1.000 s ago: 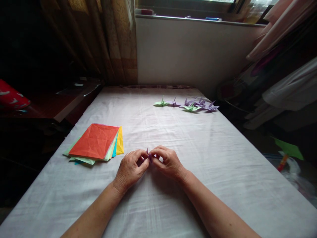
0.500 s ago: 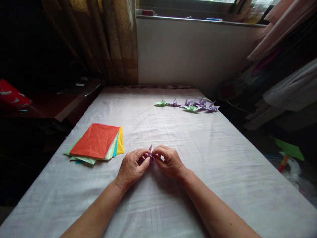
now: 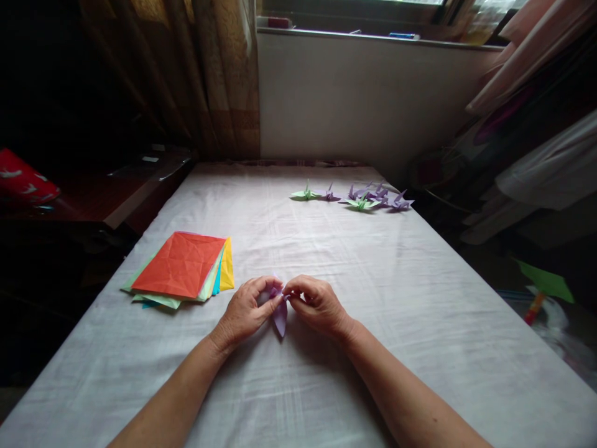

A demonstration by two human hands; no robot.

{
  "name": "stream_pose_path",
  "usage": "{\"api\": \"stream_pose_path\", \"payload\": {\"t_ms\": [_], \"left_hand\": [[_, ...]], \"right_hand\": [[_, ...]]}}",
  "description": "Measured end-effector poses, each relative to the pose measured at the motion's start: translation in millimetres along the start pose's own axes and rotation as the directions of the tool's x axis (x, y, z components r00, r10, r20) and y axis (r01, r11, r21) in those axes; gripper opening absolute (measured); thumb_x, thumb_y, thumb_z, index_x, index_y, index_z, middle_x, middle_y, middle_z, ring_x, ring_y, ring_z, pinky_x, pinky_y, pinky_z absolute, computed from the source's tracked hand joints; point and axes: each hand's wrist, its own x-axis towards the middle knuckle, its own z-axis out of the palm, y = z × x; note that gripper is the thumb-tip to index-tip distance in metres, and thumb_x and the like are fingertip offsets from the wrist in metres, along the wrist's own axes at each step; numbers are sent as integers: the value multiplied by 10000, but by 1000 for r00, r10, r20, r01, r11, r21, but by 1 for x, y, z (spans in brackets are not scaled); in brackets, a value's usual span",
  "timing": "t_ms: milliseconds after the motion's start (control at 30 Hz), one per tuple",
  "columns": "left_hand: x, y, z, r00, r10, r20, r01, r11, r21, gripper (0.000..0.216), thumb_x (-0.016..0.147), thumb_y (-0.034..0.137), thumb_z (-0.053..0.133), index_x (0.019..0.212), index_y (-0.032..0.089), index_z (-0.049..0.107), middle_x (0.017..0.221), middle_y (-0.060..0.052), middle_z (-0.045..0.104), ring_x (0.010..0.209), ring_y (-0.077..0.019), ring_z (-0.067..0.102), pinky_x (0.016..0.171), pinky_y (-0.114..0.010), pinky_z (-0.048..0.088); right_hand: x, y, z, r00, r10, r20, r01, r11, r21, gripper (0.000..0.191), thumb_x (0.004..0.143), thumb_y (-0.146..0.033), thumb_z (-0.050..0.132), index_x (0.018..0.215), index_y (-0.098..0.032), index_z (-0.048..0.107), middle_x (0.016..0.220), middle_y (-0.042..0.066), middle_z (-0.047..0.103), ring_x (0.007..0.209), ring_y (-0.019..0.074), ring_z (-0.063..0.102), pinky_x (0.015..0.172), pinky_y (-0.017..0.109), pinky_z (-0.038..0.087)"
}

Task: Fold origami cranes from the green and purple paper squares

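A small purple folded paper piece (image 3: pixel 280 316) is pinched between both my hands just above the white cloth. My left hand (image 3: pixel 242 311) grips it from the left with fingers curled. My right hand (image 3: pixel 317 305) pinches its upper end from the right. A long pointed flap of the paper hangs down toward me between the two hands. A stack of coloured paper squares (image 3: pixel 181 267), orange on top, lies to the left of my left hand.
Several finished paper cranes (image 3: pixel 359 198), green and purple, sit in a row at the far right of the white-covered table (image 3: pixel 420 323). A dark side table stands at the left, a wall and curtain behind, clutter to the right.
The purple paper has been turned or unfolded: only a small tip showed above my fingers before, and now a long pointed flap hangs below them. My hands stayed in place.
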Motion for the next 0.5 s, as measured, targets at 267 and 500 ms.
{"api": "stream_pose_path", "payload": {"t_ms": [267,500], "left_hand": [[1,9,-1,997,-57,50,58,998,-29,154,826,351,628,789,209,674,750,-5,670,748,-170,615,696,-261,489],[0,9,1,997,-67,41,71,995,-77,210,821,413,648,775,218,710,759,-10,704,739,-176,639,713,-273,498]], "right_hand": [[-1,1,2,999,44,9,-44,999,13,90,873,-199,544,883,-228,629,757,2,659,621,114,564,600,231,453],[-2,0,-1,998,-47,36,51,991,-123,140,908,-190,508,996,-237,607,857,24,657,665,118,576,630,230,457]]}}
